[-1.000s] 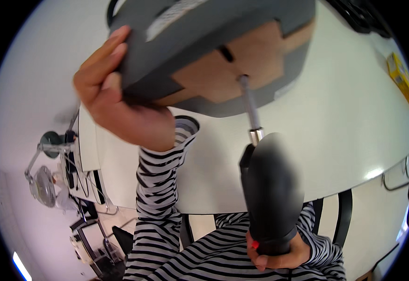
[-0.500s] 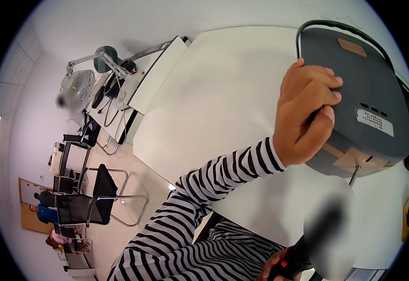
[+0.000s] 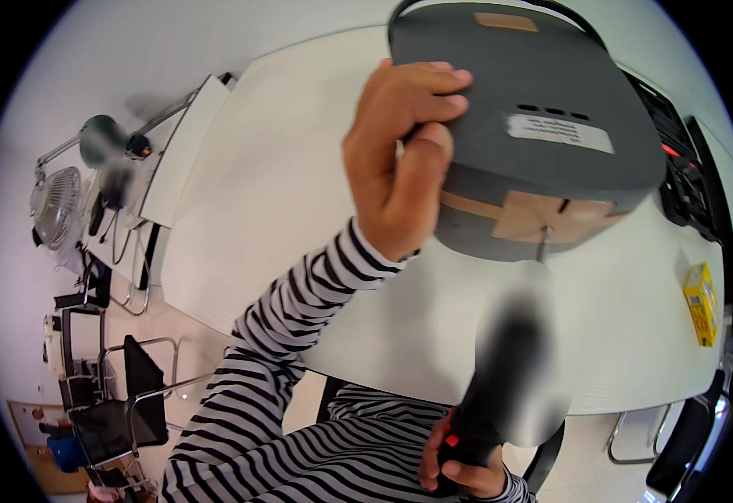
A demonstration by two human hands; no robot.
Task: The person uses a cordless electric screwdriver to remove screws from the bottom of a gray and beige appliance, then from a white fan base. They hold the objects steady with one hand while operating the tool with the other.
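Note:
A dark grey rounded case (image 3: 551, 92) with a black strap handle, a pale label and tan patches is raised at the far side of the white table (image 3: 257, 218). My left hand (image 3: 408, 151) grips its left edge, fingers curled over the grey face and thumb bent. Low in front, my right hand (image 3: 467, 469) is wrapped around the handle of a black power screwdriver (image 3: 471, 411) with a red button. Its thin metal bit (image 3: 544, 243) reaches the tan patch on the case's near side. The tool's upper part is blurred.
At the right lie an open black tool case (image 3: 681, 168) and a yellow box (image 3: 702, 306). A side desk to the left carries a fan (image 3: 56, 210) and a lamp. Black chairs (image 3: 132, 394) stand on the floor; a person in blue (image 3: 66, 453) is beyond.
My view has turned right, so the case, both hands and the tool appear further left. More of the tool case and yellow box shows. Both hands keep their hold.

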